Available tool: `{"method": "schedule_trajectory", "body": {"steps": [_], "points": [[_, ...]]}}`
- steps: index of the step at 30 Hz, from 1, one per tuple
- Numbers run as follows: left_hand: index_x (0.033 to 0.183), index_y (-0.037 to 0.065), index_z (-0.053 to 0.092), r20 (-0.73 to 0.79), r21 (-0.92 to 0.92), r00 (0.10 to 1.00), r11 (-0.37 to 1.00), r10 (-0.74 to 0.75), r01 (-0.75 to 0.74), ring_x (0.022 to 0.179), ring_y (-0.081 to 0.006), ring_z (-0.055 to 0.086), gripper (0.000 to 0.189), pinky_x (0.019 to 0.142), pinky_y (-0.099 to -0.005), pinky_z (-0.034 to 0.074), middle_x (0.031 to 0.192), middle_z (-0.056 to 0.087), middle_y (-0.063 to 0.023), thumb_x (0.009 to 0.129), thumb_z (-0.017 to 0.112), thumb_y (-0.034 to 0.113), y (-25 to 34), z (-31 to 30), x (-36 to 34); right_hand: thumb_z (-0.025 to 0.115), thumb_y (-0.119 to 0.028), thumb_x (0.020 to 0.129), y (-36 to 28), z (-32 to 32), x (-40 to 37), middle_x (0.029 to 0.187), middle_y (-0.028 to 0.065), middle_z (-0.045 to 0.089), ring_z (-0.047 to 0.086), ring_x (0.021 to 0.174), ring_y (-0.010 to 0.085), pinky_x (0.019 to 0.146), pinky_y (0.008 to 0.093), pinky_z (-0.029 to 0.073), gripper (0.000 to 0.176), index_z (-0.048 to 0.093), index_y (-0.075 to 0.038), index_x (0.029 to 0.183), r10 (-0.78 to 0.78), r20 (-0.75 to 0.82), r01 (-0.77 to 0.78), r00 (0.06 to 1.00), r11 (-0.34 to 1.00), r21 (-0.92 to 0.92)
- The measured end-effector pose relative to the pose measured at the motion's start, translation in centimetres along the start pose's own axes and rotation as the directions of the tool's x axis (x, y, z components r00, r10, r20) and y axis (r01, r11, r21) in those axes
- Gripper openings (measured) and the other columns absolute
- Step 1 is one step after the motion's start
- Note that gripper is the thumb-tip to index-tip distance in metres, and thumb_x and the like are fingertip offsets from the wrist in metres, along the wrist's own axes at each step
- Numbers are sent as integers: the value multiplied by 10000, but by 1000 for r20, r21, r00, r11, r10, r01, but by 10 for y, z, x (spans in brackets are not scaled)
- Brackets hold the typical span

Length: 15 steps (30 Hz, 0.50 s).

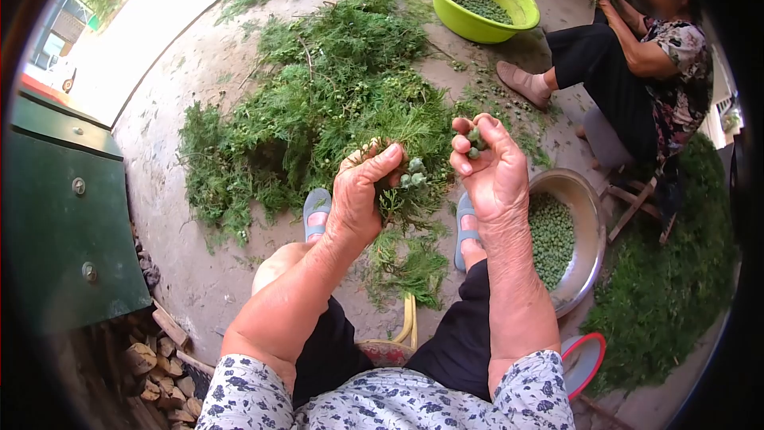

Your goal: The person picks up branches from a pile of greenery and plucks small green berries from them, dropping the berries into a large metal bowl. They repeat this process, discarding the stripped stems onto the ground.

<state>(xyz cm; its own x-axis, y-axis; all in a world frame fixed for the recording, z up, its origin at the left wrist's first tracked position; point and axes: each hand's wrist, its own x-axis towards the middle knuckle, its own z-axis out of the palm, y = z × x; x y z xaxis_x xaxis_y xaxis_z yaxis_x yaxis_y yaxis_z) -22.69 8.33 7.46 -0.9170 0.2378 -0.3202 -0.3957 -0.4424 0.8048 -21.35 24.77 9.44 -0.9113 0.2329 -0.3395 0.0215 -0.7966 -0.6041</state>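
Observation:
My left hand (360,195) is closed around a leafy evergreen sprig (406,201), with a clump of pale green seed cones (414,173) showing beside the thumb. To its right, my right hand (492,163) is raised with curled fingers, pinching a few small green cones (475,143). Below my right forearm stands a metal basin (590,231) holding many loose green cones (551,239). In front of my feet lies a large heap of cut evergreen branches (318,103).
A lime-green plastic basin (485,30) with cones stands beyond. At right a seated person (637,56) holds a sprig. More greenery (668,302) lies behind the metal basin, near a red-rimmed object (586,362). A green metal door (72,215) and split firewood (163,374) are at left.

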Motion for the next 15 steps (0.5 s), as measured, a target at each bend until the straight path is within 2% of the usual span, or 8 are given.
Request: {"method": "schedule_trajectory", "body": {"steps": [1, 3, 4, 5, 7, 8, 10, 15], "points": [[814, 59, 614, -16, 84, 999, 996, 39, -37, 648, -84, 460, 190, 608, -233, 379, 757, 556, 28, 829, 602, 248, 2, 4, -2, 556, -168, 891, 2, -3, 1, 782, 81, 553, 514, 631, 139, 484, 226, 380, 144, 540, -26, 882, 1, -1, -1, 1000, 1000, 2], [779, 62, 607, -45, 82, 998, 996, 34, -30, 628, -81, 454, 178, 595, -229, 370, 710, 543, 26, 822, 603, 234, 6, 10, -5, 588, -146, 869, 7, -10, 3, 785, 66, 561, 527, 610, 113, 461, 208, 374, 124, 549, -30, 888, 64, 166, -61, 984, 998, -24], [743, 65, 599, -75, 79, 997, 997, 31, -25, 607, -78, 449, 171, 581, -224, 361, 664, 531, 24, 815, 604, 220, 7, 12, -6, 588, -146, 869, 8, -11, 2, 785, 66, 561, 527, 610, 113, 461, 208, 374, 124, 549, -30, 888, 65, 165, -61, 984, 998, -26], [743, 65, 599, -75, 78, 997, 997, 31, -25, 607, -78, 449, 171, 581, -224, 361, 664, 531, 24, 815, 604, 220, 6, 11, -6, 608, -138, 852, 10, -10, 2, 783, 56, 565, 520, 583, 94, 440, 198, 361, 125, 551, -33, 887, 53, 135, -39, 989, 993, -107], [732, 67, 597, -61, 219, 995, 974, 78, -62, 599, -83, 441, 193, 573, -229, 358, 648, 513, 20, 818, 592, 240, 5, 8, -4, 660, -120, 809, 16, -7, 1, 758, 9, 561, 473, 517, 30, 401, 161, 326, 163, 573, -32, 916, 0, 98, 29, 995, 957, -290], [732, 67, 597, -60, 220, 995, 973, 77, -62, 599, -83, 441, 193, 573, -229, 358, 648, 513, 20, 818, 592, 240, 5, 8, -5, 660, -120, 809, 17, -3, 0, 758, 9, 561, 473, 517, 30, 401, 161, 326, 163, 573, -32, 916, -1, 97, 29, 995, 957, -289], [796, 59, 612, -54, 172, 998, 985, 27, -17, 643, -77, 455, 184, 592, -230, 376, 749, 535, 21, 815, 605, 242, 6, 9, -6, 660, -117, 810, 17, 3, -4, 731, -20, 541, 450, 518, 19, 424, 149, 333, 184, 592, -28, 957, -73, 152, 145, 986, 828, -542], [784, 71, 582, 15, 120, 999, 992, -34, 32, 631, -69, 432, 183, 589, -220, 359, 710, 505, 31, 820, 604, 249, -1, 4, -2, 667, -87, 797, 24, -3, -1, 672, -27, 550, 452, 527, 23, 452, 182, 369, 123, 622, -22, 891, -60, 138, 131, 989, 797, -589]]}}
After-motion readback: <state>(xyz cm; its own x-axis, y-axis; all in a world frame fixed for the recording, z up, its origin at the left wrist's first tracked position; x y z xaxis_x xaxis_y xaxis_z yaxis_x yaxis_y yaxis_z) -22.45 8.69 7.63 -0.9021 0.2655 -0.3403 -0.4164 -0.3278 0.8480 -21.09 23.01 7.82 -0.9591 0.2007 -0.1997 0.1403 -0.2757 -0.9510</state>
